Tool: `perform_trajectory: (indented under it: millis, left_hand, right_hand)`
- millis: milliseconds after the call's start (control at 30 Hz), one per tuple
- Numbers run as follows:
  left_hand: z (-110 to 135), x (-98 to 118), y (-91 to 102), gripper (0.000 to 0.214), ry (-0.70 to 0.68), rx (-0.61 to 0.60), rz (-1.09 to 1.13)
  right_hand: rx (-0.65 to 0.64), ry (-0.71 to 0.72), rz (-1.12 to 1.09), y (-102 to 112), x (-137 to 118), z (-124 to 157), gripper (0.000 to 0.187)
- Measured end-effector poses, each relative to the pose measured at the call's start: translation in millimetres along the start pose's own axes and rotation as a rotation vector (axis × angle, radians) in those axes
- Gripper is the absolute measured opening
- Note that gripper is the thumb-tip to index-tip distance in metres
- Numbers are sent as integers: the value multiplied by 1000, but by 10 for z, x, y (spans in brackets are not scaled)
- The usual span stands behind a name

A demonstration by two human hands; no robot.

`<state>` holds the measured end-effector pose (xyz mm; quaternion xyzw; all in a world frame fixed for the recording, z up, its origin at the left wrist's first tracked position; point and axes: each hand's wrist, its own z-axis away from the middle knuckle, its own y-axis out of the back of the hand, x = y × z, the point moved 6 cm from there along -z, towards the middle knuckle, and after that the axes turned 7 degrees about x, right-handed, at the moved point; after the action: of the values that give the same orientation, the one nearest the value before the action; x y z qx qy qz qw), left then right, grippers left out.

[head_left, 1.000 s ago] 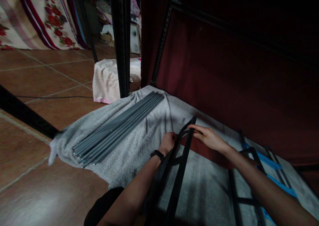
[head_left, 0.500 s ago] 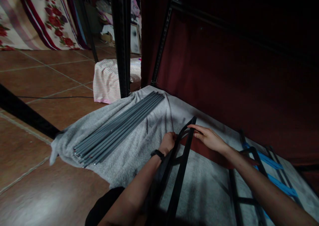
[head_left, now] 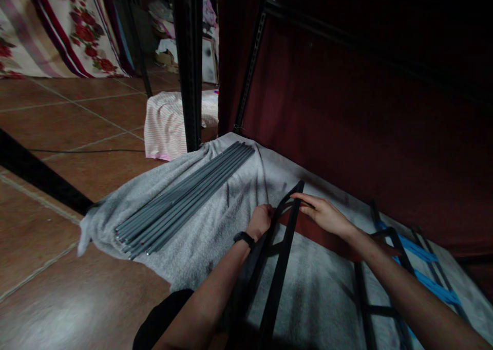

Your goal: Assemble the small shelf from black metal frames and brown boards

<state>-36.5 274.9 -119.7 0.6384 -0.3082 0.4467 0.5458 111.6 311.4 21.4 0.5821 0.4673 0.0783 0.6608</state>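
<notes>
A black metal frame [head_left: 280,268] with two long rails and cross bars stands tilted over a grey towel [head_left: 215,221]. My left hand [head_left: 261,220], a dark watch on its wrist, is closed on the frame's left rail near the top end. On the right rail, by the frame's top corner, rest the stretched fingers of my right hand [head_left: 323,214]. A dark red cloth strip [head_left: 319,234] lies under my right wrist.
A bundle of several grey rods [head_left: 181,198] lies on the towel to the left. A second black frame with blue straps [head_left: 408,257] lies at the right. Dark red fabric on a black rack [head_left: 346,93] rises behind. A black post [head_left: 188,62] and a striped cloth [head_left: 165,124] stand on the tiled floor.
</notes>
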Motion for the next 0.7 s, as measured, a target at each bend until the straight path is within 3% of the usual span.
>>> perform_trajectory:
  millis: [200,700]
  left_hand:
    - [-17,-57,-1,18,77,-7,36]
    - [-32,-55,-6,18,58,-32,54]
  right_hand:
    - [4,-7,-8,10,-4,6,44]
    - [11,-12,-18,21,-37,12,44]
